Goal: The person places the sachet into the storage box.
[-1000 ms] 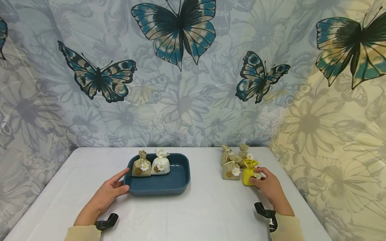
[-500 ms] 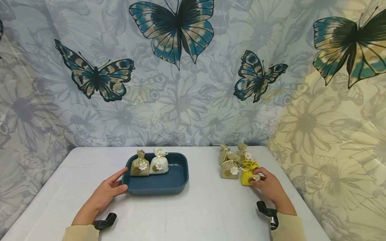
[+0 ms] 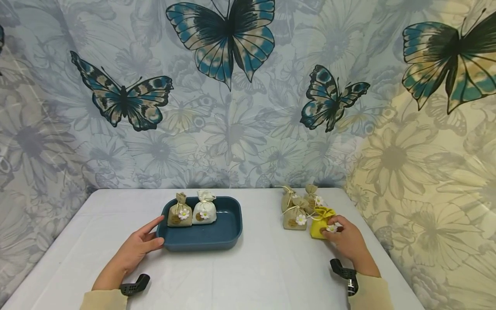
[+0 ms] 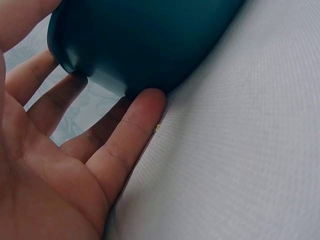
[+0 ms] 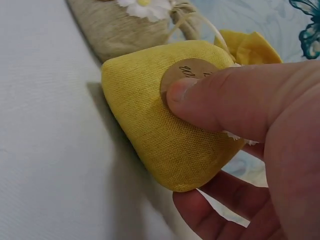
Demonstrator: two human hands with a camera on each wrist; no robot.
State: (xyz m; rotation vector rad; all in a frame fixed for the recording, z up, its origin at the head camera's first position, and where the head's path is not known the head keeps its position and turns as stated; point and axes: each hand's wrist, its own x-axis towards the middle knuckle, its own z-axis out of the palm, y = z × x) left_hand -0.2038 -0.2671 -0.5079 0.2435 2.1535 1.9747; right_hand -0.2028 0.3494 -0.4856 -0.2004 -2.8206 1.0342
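A small yellow drawstring sachet [image 3: 319, 226] with a white daisy and a round brown label leans to the right in my right hand [image 3: 348, 241]. My right thumb [image 5: 195, 100] presses on its label, while the other fingers lie behind and under it. My left hand [image 3: 133, 252] rests against the left end of a blue rectangular dish [image 3: 199, 244], fingers spread and mostly straight. In the left wrist view several fingertips touch the outside of the dish [image 4: 145, 45]. Inside the dish stand a beige sachet [image 3: 178, 217] and a white sachet [image 3: 207, 211], side by side.
Several beige sachets [image 3: 291, 221] stand grouped just left of the yellow one, their ties close to it. White cloth covers the table [image 3: 232, 280]. A butterfly-patterned curtain [image 3: 232, 142] hangs behind the table's far edge.
The yellow sachet has tipped slightly to the right in my right hand. The left hand stays at the dish. The head view has shifted a little.
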